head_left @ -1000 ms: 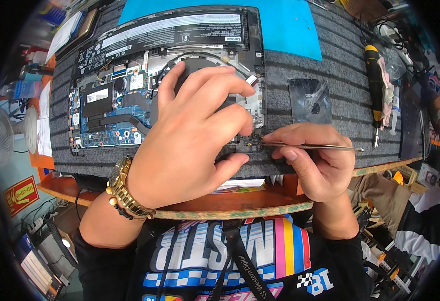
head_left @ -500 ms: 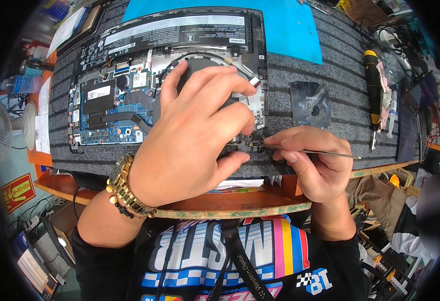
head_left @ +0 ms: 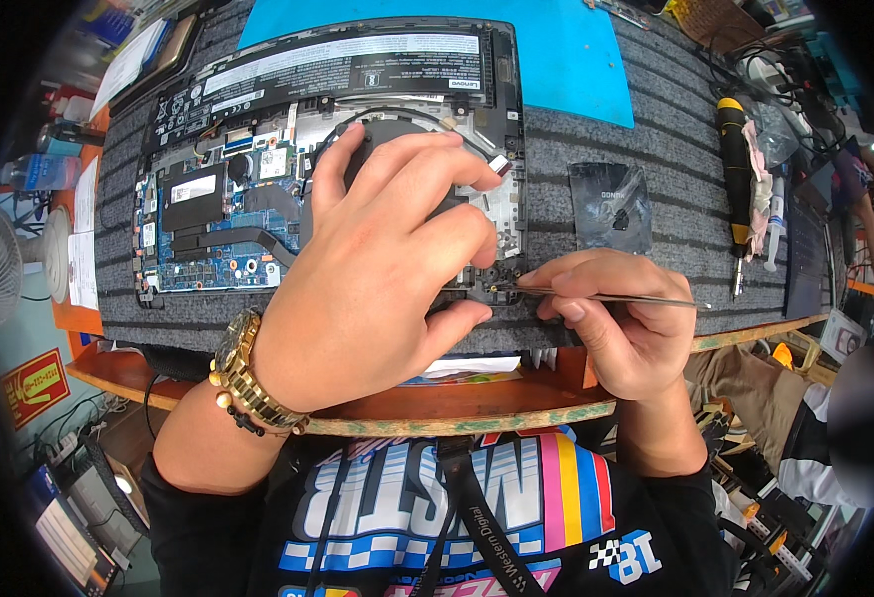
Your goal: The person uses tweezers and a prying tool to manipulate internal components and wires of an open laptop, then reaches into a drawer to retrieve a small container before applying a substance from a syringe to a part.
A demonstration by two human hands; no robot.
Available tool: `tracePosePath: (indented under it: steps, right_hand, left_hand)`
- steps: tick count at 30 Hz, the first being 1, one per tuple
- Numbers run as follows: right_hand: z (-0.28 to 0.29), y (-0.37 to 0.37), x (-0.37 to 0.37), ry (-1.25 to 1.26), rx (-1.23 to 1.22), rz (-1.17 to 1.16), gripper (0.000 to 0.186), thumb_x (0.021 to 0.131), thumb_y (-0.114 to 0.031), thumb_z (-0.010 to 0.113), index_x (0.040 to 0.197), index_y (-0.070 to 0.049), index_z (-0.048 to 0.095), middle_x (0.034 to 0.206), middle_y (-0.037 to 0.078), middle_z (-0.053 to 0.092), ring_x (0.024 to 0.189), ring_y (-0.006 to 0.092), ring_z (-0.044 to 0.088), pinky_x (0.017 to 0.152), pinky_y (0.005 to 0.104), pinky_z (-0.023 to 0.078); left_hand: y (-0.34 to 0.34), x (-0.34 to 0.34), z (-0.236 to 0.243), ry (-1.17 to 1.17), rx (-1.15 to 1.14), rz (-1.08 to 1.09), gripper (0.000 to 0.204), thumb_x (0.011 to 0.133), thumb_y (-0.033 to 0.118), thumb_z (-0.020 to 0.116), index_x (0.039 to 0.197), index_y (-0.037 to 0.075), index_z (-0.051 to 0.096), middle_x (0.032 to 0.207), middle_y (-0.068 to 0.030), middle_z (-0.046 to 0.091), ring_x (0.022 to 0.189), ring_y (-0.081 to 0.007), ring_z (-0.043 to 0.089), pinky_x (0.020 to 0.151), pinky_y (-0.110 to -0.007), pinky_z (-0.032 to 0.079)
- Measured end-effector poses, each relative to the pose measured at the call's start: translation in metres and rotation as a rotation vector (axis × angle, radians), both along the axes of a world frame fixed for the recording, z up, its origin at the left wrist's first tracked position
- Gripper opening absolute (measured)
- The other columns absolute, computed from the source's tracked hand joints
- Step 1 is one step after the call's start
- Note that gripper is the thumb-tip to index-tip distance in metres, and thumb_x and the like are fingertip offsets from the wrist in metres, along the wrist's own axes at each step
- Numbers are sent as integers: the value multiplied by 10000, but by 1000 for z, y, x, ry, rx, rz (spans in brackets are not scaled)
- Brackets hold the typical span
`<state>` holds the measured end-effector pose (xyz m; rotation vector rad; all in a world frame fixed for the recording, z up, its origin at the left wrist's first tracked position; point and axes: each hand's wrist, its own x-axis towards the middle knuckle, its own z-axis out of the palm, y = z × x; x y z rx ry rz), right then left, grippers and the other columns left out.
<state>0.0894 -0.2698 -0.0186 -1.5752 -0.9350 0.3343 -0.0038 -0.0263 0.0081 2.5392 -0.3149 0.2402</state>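
Observation:
An opened laptop base [head_left: 508,129] lies in front of me with its inner parts bare. Its black battery [head_left: 357,72] runs along the far side, and a blue circuit board [head_left: 180,271] fills the left part. My left hand [head_left: 377,249] spreads over the round black fan [head_left: 387,129], fingertips on or just above the parts, thumb at the near edge. Most of the fan is hidden under it. At the near right corner, my right hand [head_left: 624,316] pinches thin metal tweezers [head_left: 646,299], their tips at small parts there.
A grey ribbed mat [head_left: 676,149] covers the bench, with a blue sheet [head_left: 556,60] at the back. Right of the laptop lies a small dark plastic pouch [head_left: 611,207]. Farther right are a yellow-black screwdriver [head_left: 732,169] and a syringe [head_left: 775,231]. The wooden bench edge [head_left: 457,416] is nearest me.
The whole view has shifted slightly, moving the bench things a little left in the picture. Both hands keep nearly the same pose; the tweezers stay at the laptop's near right corner.

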Motion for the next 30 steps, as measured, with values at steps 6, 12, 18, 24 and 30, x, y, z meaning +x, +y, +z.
tracePosePath:
  steps: [6,12,18,24,30]
  right_hand:
    - [1,1,-10,119,33,-121,114,925,50,755,1032,60,716,1013,203,799,862,246,781,773,334,619]
    - [-2,-2,-11,222,278,-113,180,999,15,682,1149,76,603,1077,345,724,910,289,766,764,356,632]
    - [-5,-7,-7,191,282,-190,216,1038,-76,674,1174,18,534,965,251,673,733,227,689,675,334,604]
    - [0,-8,-6,217,278,-224,218,1048,-136,658,1160,-3,528,934,238,656,708,243,680,668,354,602]
    - [1,-8,-6,208,277,-246,223,1050,-163,657,1151,-12,527,912,220,645,697,231,666,653,336,583]
  left_hand:
    - [0,0,2,15,-3,2,426,643,135,942,960,139,657,1393,-79,624,1416,-370,513,1227,-617,269]
    - [2,-1,6,62,-25,9,436,638,146,943,970,142,660,1398,-78,617,1426,-378,507,1229,-633,256]
    - [3,-1,14,98,-18,24,449,613,175,943,964,144,665,1391,-74,618,1439,-383,506,1222,-656,246]
    - [5,0,15,102,-26,18,436,608,172,941,945,145,667,1382,-85,627,1426,-396,521,1210,-664,259]
    - [4,1,15,98,-30,14,419,603,173,942,920,146,670,1380,-90,631,1423,-396,527,1208,-662,266]
